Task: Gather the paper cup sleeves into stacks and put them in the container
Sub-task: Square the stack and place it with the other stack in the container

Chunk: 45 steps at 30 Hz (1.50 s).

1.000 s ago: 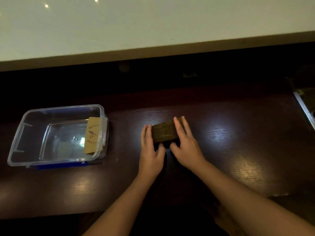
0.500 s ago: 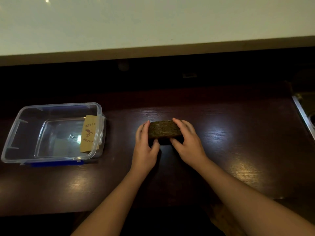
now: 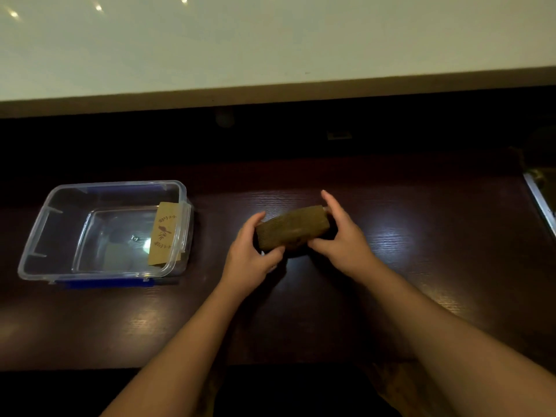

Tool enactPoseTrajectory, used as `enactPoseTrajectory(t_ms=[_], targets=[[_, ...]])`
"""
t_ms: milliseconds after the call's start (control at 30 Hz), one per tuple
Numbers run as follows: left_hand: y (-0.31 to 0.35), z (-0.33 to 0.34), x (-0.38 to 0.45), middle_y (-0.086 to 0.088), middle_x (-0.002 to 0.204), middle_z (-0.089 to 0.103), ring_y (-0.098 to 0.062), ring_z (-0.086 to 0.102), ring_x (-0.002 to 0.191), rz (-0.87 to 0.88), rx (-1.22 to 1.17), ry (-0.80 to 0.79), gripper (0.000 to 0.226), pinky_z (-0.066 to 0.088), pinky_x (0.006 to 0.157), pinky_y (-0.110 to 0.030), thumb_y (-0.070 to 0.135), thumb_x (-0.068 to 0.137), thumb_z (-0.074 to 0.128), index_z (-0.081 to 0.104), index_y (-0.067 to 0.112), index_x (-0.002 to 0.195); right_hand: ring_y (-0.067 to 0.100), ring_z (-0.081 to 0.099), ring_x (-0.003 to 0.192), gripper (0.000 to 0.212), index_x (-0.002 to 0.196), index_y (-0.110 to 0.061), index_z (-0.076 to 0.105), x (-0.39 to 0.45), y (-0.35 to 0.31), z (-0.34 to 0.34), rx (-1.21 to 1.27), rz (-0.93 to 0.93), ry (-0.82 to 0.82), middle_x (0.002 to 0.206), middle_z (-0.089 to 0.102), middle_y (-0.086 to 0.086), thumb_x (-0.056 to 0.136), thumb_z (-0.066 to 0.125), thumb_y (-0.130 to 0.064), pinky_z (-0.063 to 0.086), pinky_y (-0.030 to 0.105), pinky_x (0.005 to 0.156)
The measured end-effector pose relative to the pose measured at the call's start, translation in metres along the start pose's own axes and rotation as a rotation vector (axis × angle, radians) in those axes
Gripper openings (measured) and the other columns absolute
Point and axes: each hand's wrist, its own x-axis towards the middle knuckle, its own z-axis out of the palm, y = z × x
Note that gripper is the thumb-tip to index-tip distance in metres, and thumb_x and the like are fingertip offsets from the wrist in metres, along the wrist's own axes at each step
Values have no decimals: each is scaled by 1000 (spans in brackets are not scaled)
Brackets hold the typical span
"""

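Lifting now: stack of sleeves (image 3: 291, 230), flat under both palms a second ago, is tilted and pinched endwise, left hand (image 3: 252, 254) and right hand (image 3: 343, 239) closed on it. Gathering looks done; container (image 3: 42, 218), one sleeve (image 3: 164, 233) inside, waits well left.

Place: likely a café or shop service area, seen dimly lit.
Work surface: a long dark wood-grain counter (image 3: 421, 266) with a glossy finish.
Upper level: a pale raised ledge (image 3: 270, 49) behind it, reflecting ceiling spotlights, like a serving top.
Stock: printed kraft cup sleeves (image 3: 164, 233) leaning in a clear plastic container (image 3: 39, 230).
Right edge: a metal rim (image 3: 540, 203), possibly a sink; cannot tell.
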Motion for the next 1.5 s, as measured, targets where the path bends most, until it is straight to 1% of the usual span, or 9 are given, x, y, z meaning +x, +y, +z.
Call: enactPoseTrajectory(t_ms=[167, 333, 567, 767, 967, 1133, 1300, 1400, 1500], targets=[[19, -4, -7, 1, 96, 71, -8, 69, 85, -254, -614, 13, 42, 53, 66, -21, 10, 67, 79, 64, 22, 105, 11, 72, 87, 93, 143, -31, 37, 4, -30, -7, 630, 190, -28, 107, 65, 7, 63, 77, -2, 56, 23, 67], [30, 16, -31, -2, 86, 76, -15, 70, 80, -473, -886, 107, 30, 54, 71, -29, 12, 73, 74, 63, 12, 100, 22, 72, 77, 28, 105, -13, 64, -7, -44, 21, 945, 421, -41, 85, 75, 8, 79, 65, -1, 58, 32, 61], [34, 14, -59, -4, 76, 74, -14, 71, 70, -589, -958, 172, 16, 54, 61, -27, 9, 75, 72, 60, 12, 86, 17, 72, 65, 12, 92, -5, 70, -21, -49, 46, 743, 512, -75, 72, 76, 7, 82, 64, -10, 57, 35, 62], [41, -48, -53, -18, 115, 67, -25, 68, 97, -593, -787, 34, 78, 55, 88, -42, 22, 59, 78, 48, 5, 129, 15, 71, 60, 18, 95, -3, 71, -18, -85, 64, 580, 463, -155, 70, 75, 6, 79, 67, -12, 55, 28, 52], [37, -142, -39, -9, 106, 74, -23, 69, 98, -552, -701, -162, 47, 55, 73, -35, 26, 71, 76, 64, 12, 114, 9, 71, 65, 17, 97, -5, 69, -7, -142, 112, 494, 357, -279, 71, 76, -2, 82, 65, -13, 56, 26, 57], [26, -197, -23, -2, 84, 76, -14, 72, 78, -461, -669, -162, 23, 56, 59, -27, 19, 82, 65, 70, 11, 103, 18, 70, 78, 14, 96, -10, 70, 8, -179, 158, 490, 333, -297, 81, 76, 3, 83, 64, -9, 56, 39, 79], [0, -232, -3, -5, 80, 74, -15, 71, 70, -415, -648, -112, 29, 56, 55, -27, 20, 75, 68, 69, 8, 102, 15, 73, 75, 22, 107, -4, 67, 20, -197, 198, 602, 321, -319, 83, 78, 4, 86, 64, -10, 60, 30, 66], [-23, -258, 15, -1, 76, 77, -14, 72, 72, -395, -641, -79, 27, 56, 55, -27, 22, 72, 67, 70, 12, 97, 17, 68, 82, 31, 114, -8, 65, 28, -197, 210, 552, 237, -186, 95, 72, 5, 87, 67, -21, 57, 25, 66], [-51, -287, 33, 2, 71, 76, -13, 72, 74, -437, -545, -65, 33, 56, 66, -32, 22, 80, 64, 64, 10, 111, 12, 64, 81, 28, 114, -16, 63, 34, -183, 208, 345, 178, 8, 93, 67, 0, 87, 67, -25, 53, 21, 62]])
